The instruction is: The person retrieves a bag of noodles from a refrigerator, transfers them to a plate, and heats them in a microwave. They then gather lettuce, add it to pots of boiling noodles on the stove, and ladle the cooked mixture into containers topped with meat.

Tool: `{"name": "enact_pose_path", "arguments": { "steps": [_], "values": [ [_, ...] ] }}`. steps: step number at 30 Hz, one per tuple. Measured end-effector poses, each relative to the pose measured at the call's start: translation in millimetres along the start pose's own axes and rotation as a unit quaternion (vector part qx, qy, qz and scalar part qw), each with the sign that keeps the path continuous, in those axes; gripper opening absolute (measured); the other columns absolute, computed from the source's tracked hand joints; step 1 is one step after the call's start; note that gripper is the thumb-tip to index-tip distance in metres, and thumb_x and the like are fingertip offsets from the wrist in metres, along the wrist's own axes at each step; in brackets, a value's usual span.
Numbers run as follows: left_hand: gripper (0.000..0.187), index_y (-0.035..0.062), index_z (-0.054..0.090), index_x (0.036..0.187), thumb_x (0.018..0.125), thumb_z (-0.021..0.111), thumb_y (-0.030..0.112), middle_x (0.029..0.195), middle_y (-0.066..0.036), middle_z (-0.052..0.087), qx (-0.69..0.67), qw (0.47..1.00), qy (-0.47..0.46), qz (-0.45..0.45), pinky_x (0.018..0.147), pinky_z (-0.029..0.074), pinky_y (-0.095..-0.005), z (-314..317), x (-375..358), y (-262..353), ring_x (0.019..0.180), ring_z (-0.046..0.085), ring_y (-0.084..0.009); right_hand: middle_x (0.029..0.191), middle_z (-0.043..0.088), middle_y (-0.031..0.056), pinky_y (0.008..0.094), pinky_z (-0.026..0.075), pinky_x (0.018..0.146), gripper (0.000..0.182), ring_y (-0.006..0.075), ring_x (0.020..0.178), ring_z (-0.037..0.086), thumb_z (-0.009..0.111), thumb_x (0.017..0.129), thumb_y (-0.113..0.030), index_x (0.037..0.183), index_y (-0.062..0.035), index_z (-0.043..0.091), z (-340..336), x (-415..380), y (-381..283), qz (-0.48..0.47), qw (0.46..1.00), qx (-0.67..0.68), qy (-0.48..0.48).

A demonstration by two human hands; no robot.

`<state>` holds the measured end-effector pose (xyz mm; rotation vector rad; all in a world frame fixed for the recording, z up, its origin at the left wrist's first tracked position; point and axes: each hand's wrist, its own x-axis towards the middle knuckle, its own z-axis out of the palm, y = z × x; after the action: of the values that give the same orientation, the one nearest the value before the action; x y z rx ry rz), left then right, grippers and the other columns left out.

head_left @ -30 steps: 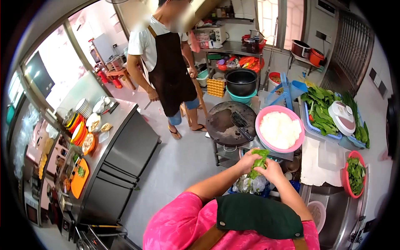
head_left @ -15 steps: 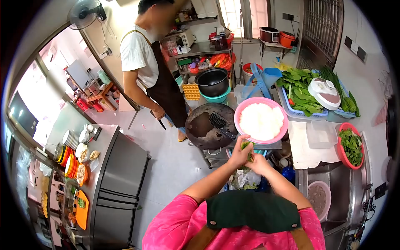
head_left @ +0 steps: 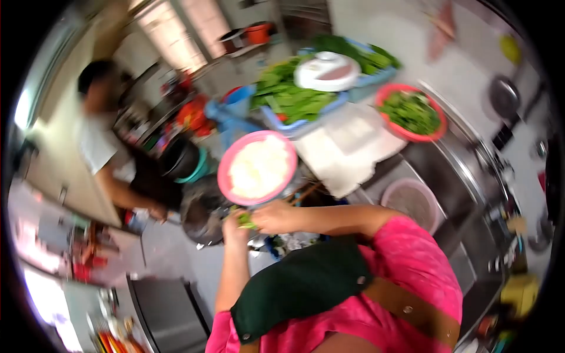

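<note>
A small piece of green leafy vegetable (head_left: 246,221) is held between my two hands, just below the pink basin (head_left: 221,176) of white food that looks like rice. My left hand (head_left: 235,226) is closed on its left side. From the right, my right hand (head_left: 273,216) grips the same greens, its fingers partly hidden and blurred. Beneath my hands, a bin lined with plastic (head_left: 294,241) shows in part behind my apron.
Blue baskets (head_left: 306,122) of leafy greens, with a white-topped device (head_left: 327,72) on them, stand beyond. A red basin (head_left: 434,134) of greens sits by the metal sink (head_left: 432,162), which holds a pink tub (head_left: 432,206). At left stands another person (head_left: 100,138), near a wok (head_left: 200,217).
The camera view has turned to the right and blurred, so the room appears shifted left and tilted. Both hands still hold the greens near the basin.
</note>
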<state>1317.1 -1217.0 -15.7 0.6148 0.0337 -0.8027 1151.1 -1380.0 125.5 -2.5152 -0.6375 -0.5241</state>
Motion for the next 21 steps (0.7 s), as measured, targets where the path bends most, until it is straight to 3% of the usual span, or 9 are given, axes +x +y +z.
{"name": "enact_pose_path", "arguments": {
  "steps": [2,5,6,8,9,14,17,19,21],
  "values": [
    [0.031,0.0047,0.049,0.091,0.090,0.036,0.033,0.080,-0.006,0.054,0.088,0.991,0.079,0.059,0.071,0.044,-0.0296,62.9,-20.7,-8.0,0.077,0.053,-0.0192,0.072,0.055,0.0081,0.0403,0.045,0.055,0.018,0.0275,0.067,0.057,0.058,0.070,-0.025,0.076,-0.0082,0.053,-16.2,-0.7,-1.5,0.073,0.997,-0.006,0.030],
    [0.062,0.0086,0.044,0.116,0.079,0.040,0.059,0.115,-0.008,0.049,0.116,0.993,0.019,0.019,0.092,0.036,-0.0382,172.1,-53.0,-42.6,0.108,0.045,-0.0224,0.093,0.051,0.0111,0.0378,0.046,0.067,0.034,0.0282,0.081,0.056,0.060,0.072,-0.025,0.099,-0.0055,0.051,-40.7,-1.6,21.2,0.188,0.978,0.064,0.061],
    [0.066,0.0103,0.041,0.120,0.077,0.041,0.061,0.120,-0.008,0.045,0.065,0.995,-0.072,0.003,0.095,0.033,-0.0378,186.8,-52.2,-51.2,0.112,0.041,-0.0226,0.100,0.048,0.0126,0.0376,0.046,0.069,0.039,0.0286,0.084,0.056,0.061,0.072,-0.025,0.103,-0.0051,0.050,-44.0,-4.6,31.6,0.214,0.970,0.082,0.076],
    [0.062,0.0120,0.036,0.125,0.080,0.043,0.054,0.125,-0.007,0.039,0.063,0.986,-0.155,-0.006,0.094,0.033,-0.0392,196.7,-31.3,-70.5,0.114,0.039,-0.0229,0.109,0.040,0.0152,0.0373,0.046,0.071,0.051,0.0306,0.087,0.055,0.062,0.071,-0.026,0.112,-0.0027,0.045,-65.5,-14.2,44.5,0.262,0.962,0.047,0.061],
    [0.059,0.0114,0.033,0.126,0.081,0.046,0.048,0.123,-0.007,0.041,0.148,0.985,-0.083,-0.011,0.094,0.034,-0.0391,201.4,-24.0,-78.4,0.112,0.040,-0.0230,0.110,0.040,0.0166,0.0374,0.046,0.074,0.059,0.0317,0.089,0.054,0.063,0.069,-0.026,0.117,0.0005,0.041,-74.4,-18.9,50.1,0.273,0.959,0.017,0.073],
    [0.049,0.0096,0.041,0.119,0.080,0.054,0.037,0.113,-0.008,0.050,0.133,0.980,-0.093,-0.111,0.087,0.040,-0.0393,223.4,6.0,-116.9,0.103,0.048,-0.0234,0.108,0.045,0.0199,0.0383,0.044,0.077,0.075,0.0328,0.093,0.053,0.067,0.057,-0.039,0.114,0.0040,0.042,-118.6,-55.5,79.0,0.314,0.949,0.026,0.029],
    [0.042,0.0101,0.048,0.111,0.079,0.055,0.035,0.102,-0.008,0.056,0.145,0.977,-0.074,-0.136,0.078,0.045,-0.0385,225.8,16.4,-136.2,0.093,0.053,-0.0228,0.113,0.042,0.0197,0.0366,0.043,0.079,0.098,0.0314,0.096,0.050,0.069,0.054,-0.054,0.124,0.0035,0.032,-154.4,-90.5,87.8,0.344,0.938,0.047,-0.006],
    [0.029,0.0079,0.054,0.097,0.075,0.059,0.027,0.086,-0.007,0.060,0.108,0.979,-0.066,-0.162,0.066,0.048,-0.0332,237.5,15.3,-145.4,0.074,0.058,-0.0208,0.106,0.049,0.0178,0.0364,0.042,0.080,0.085,0.0313,0.097,0.050,0.067,0.061,-0.048,0.122,0.0019,0.034,-170.6,-124.8,104.2,0.364,0.931,-0.011,0.026],
    [0.027,0.0089,0.055,0.094,0.074,0.059,0.027,0.078,-0.006,0.059,0.091,0.981,-0.055,-0.159,0.061,0.048,-0.0319,239.6,17.1,-151.6,0.068,0.057,-0.0191,0.095,0.056,0.0131,0.0375,0.044,0.075,0.042,0.0293,0.089,0.054,0.063,0.068,-0.033,0.099,-0.0069,0.053,-180.7,-174.7,141.2,0.403,0.908,-0.062,0.093]
  ]
}}
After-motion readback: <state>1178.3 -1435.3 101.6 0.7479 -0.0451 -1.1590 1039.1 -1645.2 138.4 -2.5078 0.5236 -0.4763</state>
